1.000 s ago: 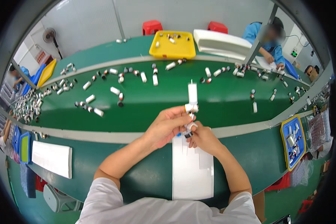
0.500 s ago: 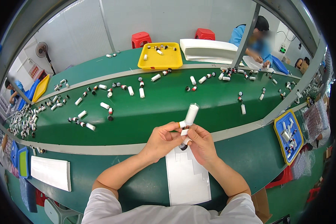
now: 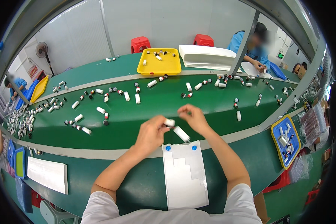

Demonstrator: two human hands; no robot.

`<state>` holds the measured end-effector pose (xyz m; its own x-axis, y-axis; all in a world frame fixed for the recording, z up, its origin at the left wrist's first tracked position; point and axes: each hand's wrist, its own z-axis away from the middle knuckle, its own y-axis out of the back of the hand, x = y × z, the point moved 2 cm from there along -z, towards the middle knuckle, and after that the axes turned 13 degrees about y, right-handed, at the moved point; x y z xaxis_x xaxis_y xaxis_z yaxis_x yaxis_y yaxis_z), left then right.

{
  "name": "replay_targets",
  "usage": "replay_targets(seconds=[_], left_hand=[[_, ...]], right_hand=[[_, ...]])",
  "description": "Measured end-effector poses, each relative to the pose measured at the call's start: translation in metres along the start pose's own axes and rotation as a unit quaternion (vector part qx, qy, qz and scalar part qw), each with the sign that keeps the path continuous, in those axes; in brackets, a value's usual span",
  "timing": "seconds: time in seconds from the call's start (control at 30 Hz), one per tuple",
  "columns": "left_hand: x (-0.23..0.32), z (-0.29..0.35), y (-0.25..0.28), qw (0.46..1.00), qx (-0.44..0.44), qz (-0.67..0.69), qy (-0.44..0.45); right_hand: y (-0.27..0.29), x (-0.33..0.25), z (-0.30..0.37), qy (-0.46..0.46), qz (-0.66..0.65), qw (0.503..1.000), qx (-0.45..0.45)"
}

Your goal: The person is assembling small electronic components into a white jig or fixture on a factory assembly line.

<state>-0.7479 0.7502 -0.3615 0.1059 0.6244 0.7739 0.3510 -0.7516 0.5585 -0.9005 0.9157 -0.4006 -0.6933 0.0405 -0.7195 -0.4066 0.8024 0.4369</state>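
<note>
Holding: the left hand [image 3: 150, 135] has its fingers closed round a small white tube [image 3: 170, 122], which pokes out toward the right hand.
Right hand [image 3: 193, 117]: raised just above and to the right of the left one; its fingers are curled and blurred, and whether they pinch anything cannot be told.
Second tube [image 3: 182, 133]: a white tube lies tilted between the two hands, just below the right hand; whether a finger touches it cannot be told.
Place of the tubes: both sit over the near edge of the green table [image 3: 145, 112], just above the grey strip that runs along that edge.
Label sheet [image 3: 184, 173]: a white sheet with two blue dots at its top lies on the near ledge, directly below the hands.
Loose tubes [image 3: 100, 108]: many white tubes and dark caps lie scattered across the middle of the table, thickest toward the left edge.
Yellow tray [image 3: 159, 66]: at the far edge of the table, with a few small pieces in it.
White stack [image 3: 207, 58]: flat sheets piled beside the tray, to its right.
Blue tray [image 3: 285, 140]: at the right end of the near ledge, holding tubes.
Other person [image 3: 255, 48]: in blue, at the far right corner.
</note>
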Motion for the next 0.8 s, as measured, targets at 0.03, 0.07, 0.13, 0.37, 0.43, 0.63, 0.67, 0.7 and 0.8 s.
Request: replay_targets(seconds=[0.03, 0.07, 0.13, 0.37, 0.43, 0.63, 0.67, 0.7, 0.8], left_hand=[[-0.007, -0.007, 0.004, 0.999, 0.044, -0.026, 0.004], [-0.014, -0.011, 0.011, 0.994, 0.092, -0.056, 0.011], [-0.02, -0.015, 0.021, 0.971, 0.144, -0.189, -0.017], [-0.031, -0.021, 0.004, 0.988, -0.07, -0.035, 0.131], [-0.04, -0.015, -0.003, 0.964, -0.113, 0.132, 0.203], [-0.006, -0.006, -0.016, 0.744, -0.287, 0.542, 0.266], [0.005, 0.002, -0.014, 0.74, -0.291, 0.541, 0.273], [0.018, 0.008, -0.012, 0.796, -0.327, 0.469, 0.201], [0.038, 0.025, -0.012, 0.827, -0.436, 0.339, 0.106]], right_hand=[[0.006, 0.021, -0.015, 0.072, 0.182, 0.98, 0.023], [0.005, 0.037, -0.029, 0.078, 0.178, 0.981, 0.022], [0.01, 0.061, -0.049, 0.029, 0.294, 0.954, 0.042], [-0.023, 0.109, -0.06, -0.047, 0.181, 0.982, 0.001], [-0.041, 0.045, -0.053, -0.064, -0.056, 0.994, 0.072], [-0.009, -0.133, 0.04, 0.176, -0.027, 0.984, -0.01], [-0.001, -0.145, 0.051, 0.249, 0.037, 0.967, -0.026], [0.011, -0.148, 0.058, 0.241, 0.033, 0.97, 0.013], [0.034, -0.149, 0.071, 0.224, 0.023, 0.973, 0.057]])
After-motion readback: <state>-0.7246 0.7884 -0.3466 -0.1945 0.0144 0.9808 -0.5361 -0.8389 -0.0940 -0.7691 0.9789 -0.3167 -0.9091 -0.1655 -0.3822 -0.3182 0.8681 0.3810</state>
